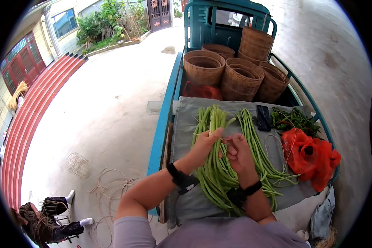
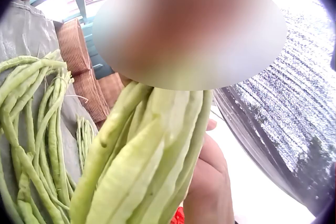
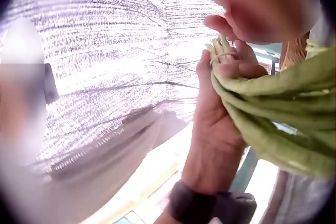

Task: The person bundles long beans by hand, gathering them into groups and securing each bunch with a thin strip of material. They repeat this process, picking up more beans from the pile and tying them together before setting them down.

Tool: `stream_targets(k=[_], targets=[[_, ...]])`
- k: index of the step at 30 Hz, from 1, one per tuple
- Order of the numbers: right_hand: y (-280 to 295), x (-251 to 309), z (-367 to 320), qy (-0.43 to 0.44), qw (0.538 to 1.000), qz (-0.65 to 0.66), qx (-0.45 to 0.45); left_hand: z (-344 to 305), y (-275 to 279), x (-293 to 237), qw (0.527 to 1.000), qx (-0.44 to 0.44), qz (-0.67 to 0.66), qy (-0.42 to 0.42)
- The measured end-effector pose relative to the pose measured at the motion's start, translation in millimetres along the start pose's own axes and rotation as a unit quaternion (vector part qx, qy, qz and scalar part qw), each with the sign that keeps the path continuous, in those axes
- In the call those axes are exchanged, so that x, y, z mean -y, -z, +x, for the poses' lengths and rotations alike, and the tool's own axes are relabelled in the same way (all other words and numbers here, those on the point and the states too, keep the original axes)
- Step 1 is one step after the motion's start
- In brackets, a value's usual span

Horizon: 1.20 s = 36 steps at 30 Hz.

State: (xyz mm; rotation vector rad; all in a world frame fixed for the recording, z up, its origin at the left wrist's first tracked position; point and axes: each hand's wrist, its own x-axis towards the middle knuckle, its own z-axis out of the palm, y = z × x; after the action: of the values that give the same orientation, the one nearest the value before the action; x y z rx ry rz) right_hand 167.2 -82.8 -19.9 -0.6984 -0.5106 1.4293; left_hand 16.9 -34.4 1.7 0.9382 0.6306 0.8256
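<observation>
Beans (image 1: 216,169), likely light but snappable, are filling the left hand (image 1: 204,144), fingers curled near the tie (image 3: 223,55), seemingly the best hold; whether the right hand (image 1: 240,152) is pinching is unclear.

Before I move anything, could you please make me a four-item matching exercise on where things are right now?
Column one:
1. Bean bundle
2. Woven baskets
3. Grey cloth
4. Open-mesh frame

Column two:
A. Near the teal cab
B. On the pale ground, beyond the vehicle's side
C. Gripped in the left hand
D. Spread beneath the beans

Right pairs: 1-C; 2-A; 3-D; 4-B
</observation>
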Motion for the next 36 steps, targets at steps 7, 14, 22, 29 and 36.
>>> stream_targets(k=[7, 14, 22, 29, 36], targets=[[-24, -2, -16, 0.150, 0.957, -0.248, 0.009, 6, 4, 7, 0.997, -0.048, 0.057, -0.012], [9, -26, -27, 0.154, 0.778, -0.609, 0.012, 12, 18, -1, 0.980, -0.075, -0.174, 0.053], [9, -16, -35, 0.062, 0.798, -0.596, 0.065, 17, 18, 9, 0.982, 0.026, -0.181, 0.051], [36, 22, 25, 0.123, 0.736, -0.666, -0.015, 13, 28, 13, 0.993, -0.037, 0.036, 0.106], [132, -24, 123, -0.029, 0.646, -0.762, -0.044, 20, 44, 20, 0.995, 0.000, 0.042, 0.094]])
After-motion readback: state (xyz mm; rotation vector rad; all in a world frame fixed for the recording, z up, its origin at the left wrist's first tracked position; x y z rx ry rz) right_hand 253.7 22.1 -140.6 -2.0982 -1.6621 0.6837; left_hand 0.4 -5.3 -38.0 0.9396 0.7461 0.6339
